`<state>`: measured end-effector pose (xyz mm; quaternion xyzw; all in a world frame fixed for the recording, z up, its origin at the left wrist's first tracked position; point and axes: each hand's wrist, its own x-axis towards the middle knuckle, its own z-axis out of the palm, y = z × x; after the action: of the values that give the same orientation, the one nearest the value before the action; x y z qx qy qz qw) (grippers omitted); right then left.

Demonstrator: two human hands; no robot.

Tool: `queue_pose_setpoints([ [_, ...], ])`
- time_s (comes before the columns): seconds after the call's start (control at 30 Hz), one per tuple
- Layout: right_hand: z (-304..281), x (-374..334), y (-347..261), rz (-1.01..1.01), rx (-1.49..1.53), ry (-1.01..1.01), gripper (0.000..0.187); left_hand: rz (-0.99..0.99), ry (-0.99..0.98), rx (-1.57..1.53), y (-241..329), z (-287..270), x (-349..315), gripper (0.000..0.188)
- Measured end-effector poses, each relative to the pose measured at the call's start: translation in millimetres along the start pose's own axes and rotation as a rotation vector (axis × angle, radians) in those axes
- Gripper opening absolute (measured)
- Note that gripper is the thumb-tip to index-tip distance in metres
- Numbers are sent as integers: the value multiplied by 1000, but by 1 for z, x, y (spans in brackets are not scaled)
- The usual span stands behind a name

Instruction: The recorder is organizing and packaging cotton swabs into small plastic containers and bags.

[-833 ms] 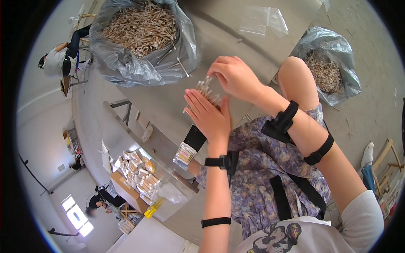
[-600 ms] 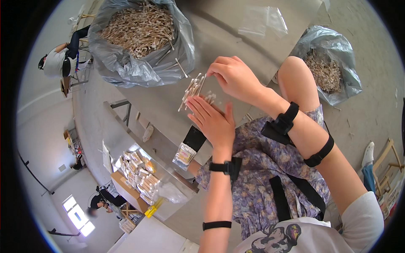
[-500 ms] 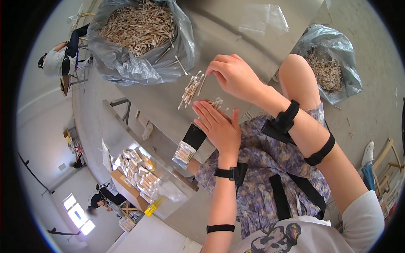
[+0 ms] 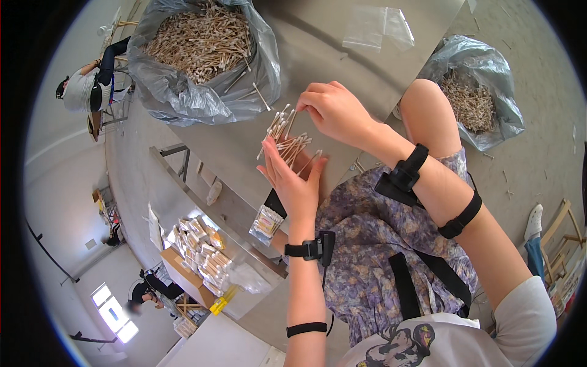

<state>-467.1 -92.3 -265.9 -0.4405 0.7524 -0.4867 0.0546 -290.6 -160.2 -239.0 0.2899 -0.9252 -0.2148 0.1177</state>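
Observation:
My left hand (image 4: pixel 290 183) is cupped with thumb and fingers around a loose bunch of cotton swabs (image 4: pixel 293 147) at the metal table (image 4: pixel 318 55). Just beyond its fingertips lie more cotton swabs (image 4: pixel 276 125), partly covered by the hand. My right hand (image 4: pixel 337 113) is bent above them, thumb and forefinger pinched on a single cotton swab (image 4: pixel 291 121). Below my left wrist is a clear packet of cotton swabs (image 4: pixel 267 224), beside a black piece (image 4: pixel 276 202) partly hidden by the hand.
A large grey plastic bag (image 4: pixel 263 79) full of swabs stands on the far left, with another swab bag (image 4: pixel 498 116) at the right. Clear zip bags (image 4: pixel 382 27) lie on the table. Filled packets (image 4: pixel 202 244) sit by a cardboard box (image 4: pixel 183 272). Other people are in the background.
My left hand has moved left and turned from flat over the swabs to cupped around them, so the bunch shows. My right hand has barely moved.

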Motion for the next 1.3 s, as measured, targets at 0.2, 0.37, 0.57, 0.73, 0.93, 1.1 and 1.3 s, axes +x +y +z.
queue_pose_setpoints([
  [0.2, -1, 3, -4, -11, 14, -12, 15, 55, -58, 47, -14, -17, -6, 97],
  [0.37, 0, 2, -3, -9, 8, -16, 15, 109, -51, 201, -15, -22, -2, 69],
  [0.57, -1, 0, -1, -5, 9, -9, 15, -14, -79, 185, -2, -9, -11, 59],
  [0.73, 0, 0, -3, -2, 2, -20, 14, -30, -45, 283, 16, 24, -23, 88],
  [0.93, 0, -1, -2, 1, -3, -34, 14, -39, -119, 388, 41, 34, -53, 100],
  [1.1, 2, -2, -5, -17, -2, -14, 14, -36, -94, 356, 30, 32, -30, 96],
  [1.3, -1, -3, -4, 11, 21, -3, 13, -33, -52, 341, 22, 34, 1, 96],
])
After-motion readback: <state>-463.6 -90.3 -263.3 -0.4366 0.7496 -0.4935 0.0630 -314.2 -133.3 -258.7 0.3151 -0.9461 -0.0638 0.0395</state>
